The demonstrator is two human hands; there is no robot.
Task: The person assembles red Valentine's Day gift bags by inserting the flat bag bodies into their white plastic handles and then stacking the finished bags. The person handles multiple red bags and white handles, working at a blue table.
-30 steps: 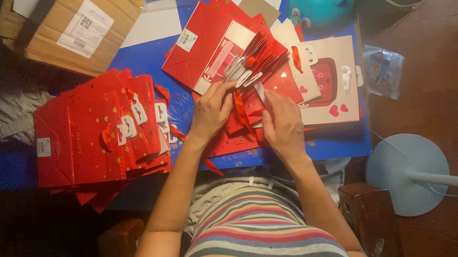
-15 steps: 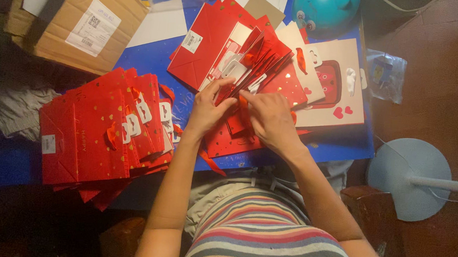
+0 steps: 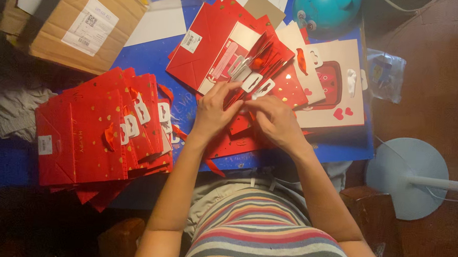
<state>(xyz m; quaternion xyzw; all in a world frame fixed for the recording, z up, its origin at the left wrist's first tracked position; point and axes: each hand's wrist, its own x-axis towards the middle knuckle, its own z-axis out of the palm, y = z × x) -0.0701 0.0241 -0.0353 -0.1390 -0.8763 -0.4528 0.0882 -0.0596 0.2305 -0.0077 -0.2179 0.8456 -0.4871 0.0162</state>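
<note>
Head view, looking down on a blue table (image 3: 153,59). Left hand (image 3: 212,111) and right hand (image 3: 273,119) close together at table centre, both on a flat red gift bag (image 3: 242,137) lying near the front edge. Left fingers curled, tips pinching at the bag's top edge where red ribbon handles (image 3: 255,66) and white tags fan out; right fingers bent and pressed together on the same spot, what exactly they pinch I cannot tell. Just beyond the hands, a loose pile of flat red bags (image 3: 213,47) overlapping a cream bag with red hearts (image 3: 339,93). Left of the hands, a fanned stack of finished red bags (image 3: 94,130) with gold hearts. Cardboard box (image 3: 70,21) at far left corner, teal round object (image 3: 326,6) at top, white fan base (image 3: 405,176) on the floor to the right
</note>
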